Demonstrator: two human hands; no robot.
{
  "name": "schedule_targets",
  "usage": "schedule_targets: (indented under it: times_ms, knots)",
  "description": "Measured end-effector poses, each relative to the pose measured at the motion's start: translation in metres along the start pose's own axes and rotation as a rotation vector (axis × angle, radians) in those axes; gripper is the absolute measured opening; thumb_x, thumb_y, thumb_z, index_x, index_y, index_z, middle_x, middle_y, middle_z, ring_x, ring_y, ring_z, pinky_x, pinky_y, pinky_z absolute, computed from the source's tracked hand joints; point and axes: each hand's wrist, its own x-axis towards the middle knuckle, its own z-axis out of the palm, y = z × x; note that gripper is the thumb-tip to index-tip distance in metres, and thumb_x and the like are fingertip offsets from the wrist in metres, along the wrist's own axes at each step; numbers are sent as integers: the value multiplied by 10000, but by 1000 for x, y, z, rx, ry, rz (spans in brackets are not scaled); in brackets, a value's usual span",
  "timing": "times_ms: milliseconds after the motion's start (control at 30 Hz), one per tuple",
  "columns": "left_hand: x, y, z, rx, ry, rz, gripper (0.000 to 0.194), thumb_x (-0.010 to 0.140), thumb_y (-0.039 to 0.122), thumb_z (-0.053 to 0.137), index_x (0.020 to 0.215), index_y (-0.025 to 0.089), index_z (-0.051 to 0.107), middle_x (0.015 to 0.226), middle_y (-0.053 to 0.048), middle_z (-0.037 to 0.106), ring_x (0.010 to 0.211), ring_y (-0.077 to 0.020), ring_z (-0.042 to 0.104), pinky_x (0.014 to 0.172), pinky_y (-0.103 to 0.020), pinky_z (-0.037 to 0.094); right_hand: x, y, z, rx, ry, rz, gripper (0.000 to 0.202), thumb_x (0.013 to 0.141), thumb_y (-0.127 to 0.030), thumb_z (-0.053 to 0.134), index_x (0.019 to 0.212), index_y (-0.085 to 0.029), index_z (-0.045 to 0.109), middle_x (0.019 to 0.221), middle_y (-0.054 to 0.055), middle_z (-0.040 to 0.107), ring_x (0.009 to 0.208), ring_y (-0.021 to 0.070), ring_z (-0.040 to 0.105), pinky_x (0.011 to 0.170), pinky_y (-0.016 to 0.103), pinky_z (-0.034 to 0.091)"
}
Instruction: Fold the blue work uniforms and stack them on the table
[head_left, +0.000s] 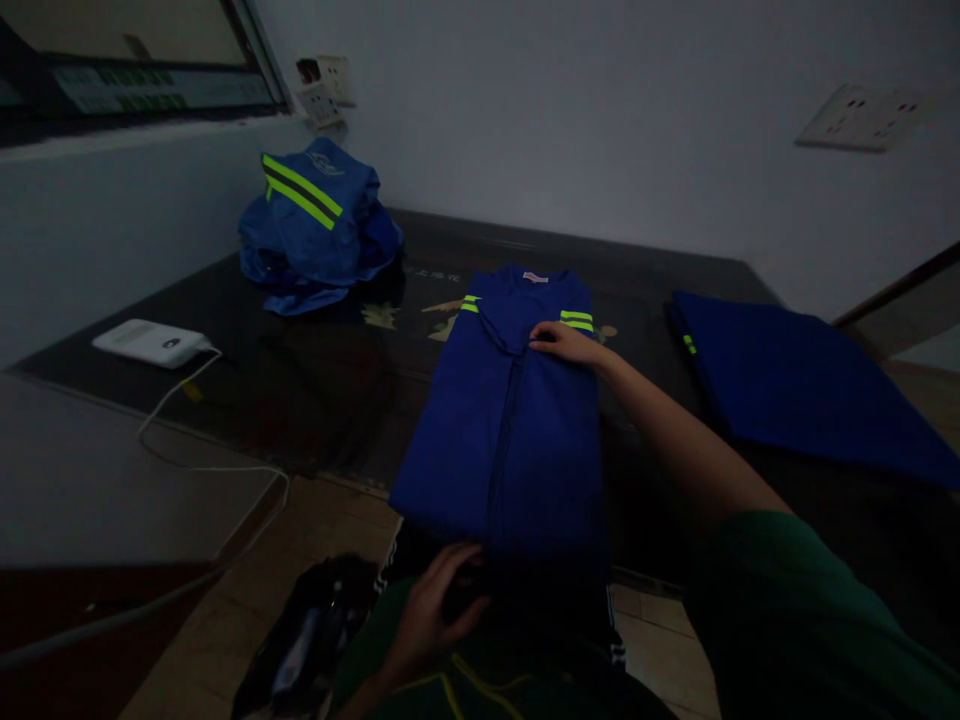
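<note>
A blue work jacket (555, 430) with yellow-green reflective strips lies folded lengthwise on the dark table, its collar at the far end and its near end over the table's front edge. My right hand (566, 343) reaches across to the upper front, fingertips pinched at the cloth beside the front opening. Lower down, my left hand (442, 600) hovers by the jacket's near end, thumb and fingers apart, holding nothing visible. Shadow makes the near hem hard to see.
A crumpled blue garment pile (315, 220) sits at the back left of the table (300, 400). On the right lies a folded blue garment (802, 390). A white device (150, 342) trails a cable off the left edge. A dark bag (311, 630) is on the floor.
</note>
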Motion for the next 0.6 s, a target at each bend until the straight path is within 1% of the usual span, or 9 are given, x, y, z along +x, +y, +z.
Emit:
schedule_targets:
  times_ms: [67,167,233,300,333,400,433,500,600]
  knots:
    - [-2,1,4,-106,33,-34,353,850,322,564,1188,222,535,1132,-102,628,996,-196,644,826,-319,578,0,1,1,-1,12,4,200,837,-234,572,993,-143,659,1040,75,671,980,213,593,939,357,437]
    - [-1,5,6,-172,66,-62,311,831,334,582,1117,212,572,1109,-99,618,965,-186,638,782,-300,582,0,2,0,17,11,-6,198,833,-250,578,984,-149,658,1028,69,672,977,213,591,942,360,432]
    - [3,7,5,-186,31,-88,369,797,348,620,1135,205,576,1062,-86,642,888,-173,651,716,-271,581,0,4,-2,50,-2,-22,195,831,-267,583,969,-150,655,1007,68,672,948,210,596,919,358,443]
    - [8,10,5,-181,-13,-102,405,763,384,657,1111,186,597,944,-64,681,770,-155,655,650,-240,561,1,6,-3,89,-17,-35,199,827,-289,587,956,-152,654,993,69,671,920,208,600,890,353,452]
    - [12,13,5,-165,-35,-100,373,761,407,659,1050,174,626,855,-48,689,708,-145,644,624,-226,544,1,7,-3,103,-22,-38,203,827,-302,587,948,-155,653,986,70,671,907,206,601,875,349,455]
    - [19,22,4,-131,-78,-83,306,786,450,623,860,156,666,671,-15,658,599,-126,599,572,-203,498,1,10,-2,115,-18,-37,216,834,-336,576,928,-158,653,965,70,671,880,203,600,844,337,457]
    - [23,29,3,-123,-108,-70,324,805,466,594,776,152,667,611,-7,634,568,-122,577,549,-196,473,2,11,-1,116,-8,-32,225,838,-351,569,917,-158,651,951,69,670,867,201,598,828,330,457]
    - [29,43,1,-136,-181,-44,377,828,492,555,717,153,675,603,-12,638,575,-128,570,556,-199,455,4,13,3,107,12,-23,238,844,-369,558,898,-156,648,923,67,668,841,195,594,797,314,453]
    - [31,57,-5,-164,-244,-46,376,814,518,579,764,168,709,730,-29,700,699,-164,616,692,-233,476,8,15,8,44,32,-26,238,855,-366,543,871,-151,642,890,67,659,810,189,580,774,303,440]
